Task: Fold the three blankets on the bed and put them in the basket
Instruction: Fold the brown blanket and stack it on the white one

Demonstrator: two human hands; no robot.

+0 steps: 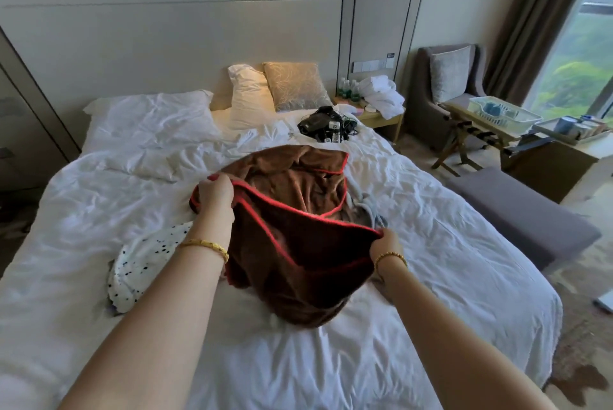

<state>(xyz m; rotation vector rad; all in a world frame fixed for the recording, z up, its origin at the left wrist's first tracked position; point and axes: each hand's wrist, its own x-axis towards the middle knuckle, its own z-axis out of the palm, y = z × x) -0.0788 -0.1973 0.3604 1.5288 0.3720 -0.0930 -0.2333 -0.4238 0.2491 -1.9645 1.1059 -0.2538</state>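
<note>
Hands grip the red-trimmed edge of the brown blanket (pixel 298 237), which lies bunched mid-bed (pixel 431 210): the left hand (pixel 215 192) pinches one spot, the right hand (pixel 386 245) another. Lifting it clear and shaking it flat, with matching corners found first, would likely give a clean fold. A spotted blanket (pixel 146 260) lies crumpled at left; a grey blanket (pixel 368 210) is mostly buried beneath the brown one. Whether the white basket (pixel 504 113) by the window is the intended one is uncertain.
</note>
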